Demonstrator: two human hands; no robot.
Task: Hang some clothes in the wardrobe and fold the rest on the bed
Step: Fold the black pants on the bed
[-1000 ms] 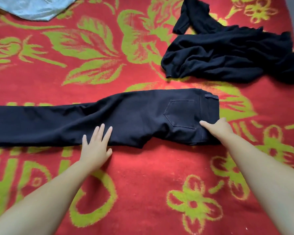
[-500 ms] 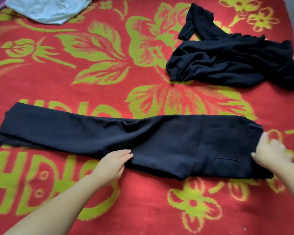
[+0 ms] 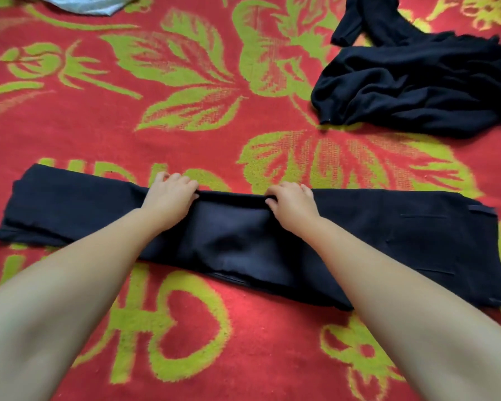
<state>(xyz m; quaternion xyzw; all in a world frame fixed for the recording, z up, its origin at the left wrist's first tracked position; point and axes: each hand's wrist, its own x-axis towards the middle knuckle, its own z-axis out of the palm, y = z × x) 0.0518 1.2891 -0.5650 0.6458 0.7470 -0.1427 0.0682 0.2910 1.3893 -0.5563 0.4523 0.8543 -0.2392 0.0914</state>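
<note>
A pair of dark navy trousers [image 3: 402, 241] lies flat across the bed, legs to the left and waistband with a back pocket to the right. My left hand [image 3: 169, 192] grips the far edge of the trousers near the middle of the legs. A short way to its right, my right hand [image 3: 291, 202] grips the same far edge, thumb on top. The fabric between my hands is slightly bunched.
The bed is covered by a red blanket with a green flower pattern [image 3: 185, 96]. A crumpled dark navy garment [image 3: 417, 91] lies at the far right. A light blue garment [image 3: 81, 4] shows at the top left edge.
Both hands have left the near edge and the waistband and moved to the trousers' far edge, where they now grip it close together. The view has shifted nearer.
</note>
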